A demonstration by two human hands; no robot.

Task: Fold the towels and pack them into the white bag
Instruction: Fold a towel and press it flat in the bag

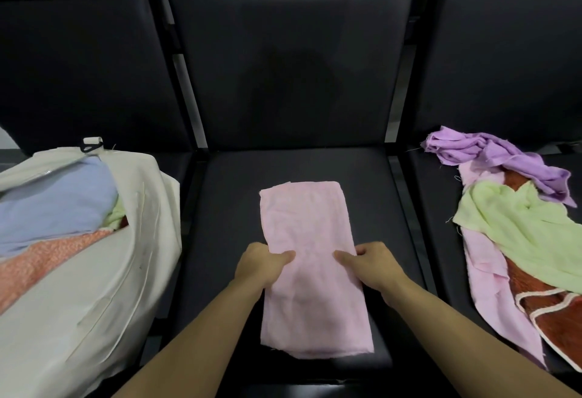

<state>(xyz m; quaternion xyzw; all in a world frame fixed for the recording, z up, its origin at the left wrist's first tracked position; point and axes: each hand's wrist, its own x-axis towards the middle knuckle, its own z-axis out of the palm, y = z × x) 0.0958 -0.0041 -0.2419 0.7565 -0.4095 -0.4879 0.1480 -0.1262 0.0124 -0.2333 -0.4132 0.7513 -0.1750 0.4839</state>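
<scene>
A row of black padded seats (pixel 283 83) fills the view. On the left seat lies the white bag (pixel 104 271), open at the top, with a blue towel (pixel 56 202), an orange towel (pixel 41 259) and a bit of green cloth inside it. On the right seat is a loose pile of towels: a light green one (pixel 516 234) on top, a purple one (pixel 504 158) behind it, a pale pink one (pixel 485 281) and a dark red one (pixel 557 312) below. On the middle seat lies the pink towel (pixel 311 271), folded into a long strip. The left hand (pixel 264 264) and the right hand (pixel 368 267) pinch its two side edges near the middle, thumbs on top.
</scene>
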